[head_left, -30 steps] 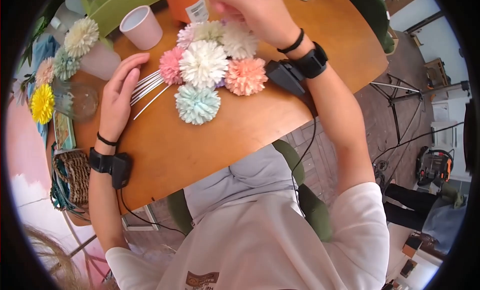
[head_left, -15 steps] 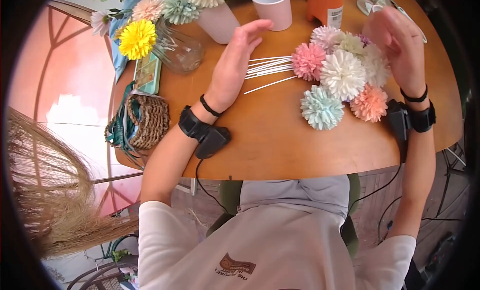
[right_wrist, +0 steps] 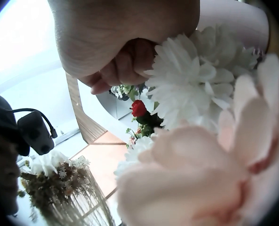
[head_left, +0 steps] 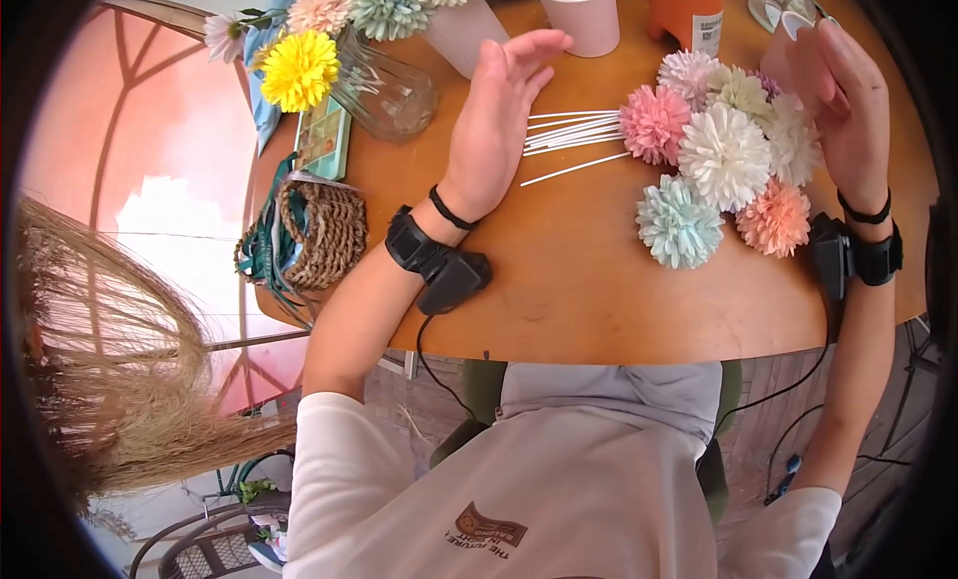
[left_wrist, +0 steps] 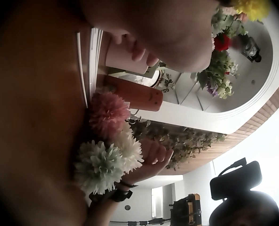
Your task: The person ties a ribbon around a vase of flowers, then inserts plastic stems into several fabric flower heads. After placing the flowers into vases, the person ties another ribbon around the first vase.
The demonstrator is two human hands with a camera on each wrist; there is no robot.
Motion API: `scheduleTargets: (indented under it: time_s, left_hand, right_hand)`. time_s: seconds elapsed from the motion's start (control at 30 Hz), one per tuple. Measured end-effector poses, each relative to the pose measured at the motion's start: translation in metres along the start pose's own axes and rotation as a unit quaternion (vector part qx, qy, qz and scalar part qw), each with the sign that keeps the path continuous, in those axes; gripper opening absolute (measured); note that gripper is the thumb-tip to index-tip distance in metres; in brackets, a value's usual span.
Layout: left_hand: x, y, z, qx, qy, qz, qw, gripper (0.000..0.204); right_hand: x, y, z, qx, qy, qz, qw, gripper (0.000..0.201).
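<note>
In the head view my left hand [head_left: 494, 125] stands beside a bundle of thin white stems [head_left: 574, 135], fingers loosely bent and holding nothing. The stems end in pompom flowers: a pink one [head_left: 655, 125], a white one [head_left: 724, 156], a pale blue-green one [head_left: 681, 222] and a peach one [head_left: 774, 220], among several. Right of the blooms is my right hand [head_left: 853, 110], fingers relaxed and pointing up. In the right wrist view its curled fingertips [right_wrist: 125, 66] show close to a white flower [right_wrist: 191, 80]. A smooth pale pink shape [head_left: 784, 60] is partly hidden behind this hand.
A pink cup [head_left: 582, 18] and an orange container [head_left: 689, 10] stand at the back. On the left, a glass vase [head_left: 394, 100] leans beside a yellow flower [head_left: 299, 70], with a woven basket [head_left: 329, 235] nearer. Cables run from both wrist cameras.
The head view has turned left. My right hand has moved from the far side of the flowers to their right side. My left hand stays by the stems; the flowers keep their arrangement.
</note>
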State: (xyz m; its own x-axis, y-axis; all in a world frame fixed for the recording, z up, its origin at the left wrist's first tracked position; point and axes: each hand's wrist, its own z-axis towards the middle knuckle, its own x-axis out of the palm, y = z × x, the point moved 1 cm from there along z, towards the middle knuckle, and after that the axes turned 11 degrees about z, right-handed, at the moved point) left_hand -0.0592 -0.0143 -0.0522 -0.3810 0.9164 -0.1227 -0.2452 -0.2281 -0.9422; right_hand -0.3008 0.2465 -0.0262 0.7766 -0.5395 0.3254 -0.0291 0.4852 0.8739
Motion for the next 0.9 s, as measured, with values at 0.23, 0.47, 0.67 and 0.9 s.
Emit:
scheduleTargets:
  time_s: [0.23, 0.47, 0.67, 0.9]
  left_hand:
    - [-0.004, -0.003, 0.002, -0.020, -0.004, -0.034, 0.999, 0.068]
    - [-0.007, -0.002, 0.000, -0.025, -0.040, 0.003, 0.999, 0.065]
    - [-0.005, 0.002, 0.001, -0.027, 0.027, -0.023, 0.999, 0.063]
    - [-0.010, 0.004, 0.002, -0.011, -0.031, 0.010, 0.999, 0.062]
  right_hand:
    - [0.014, 0.008, 0.004, -0.005, 0.082, -0.009, 0.997, 0.029]
    - [0.040, 0.004, -0.003, -0.005, -0.138, 0.005, 0.990, 0.027]
    - [-0.020, 0.002, 0.009, 0.036, 0.075, 0.023, 0.996, 0.025]
    - [0.006, -0.005, -0.003, -0.015, -0.113, 0.010, 0.993, 0.031]
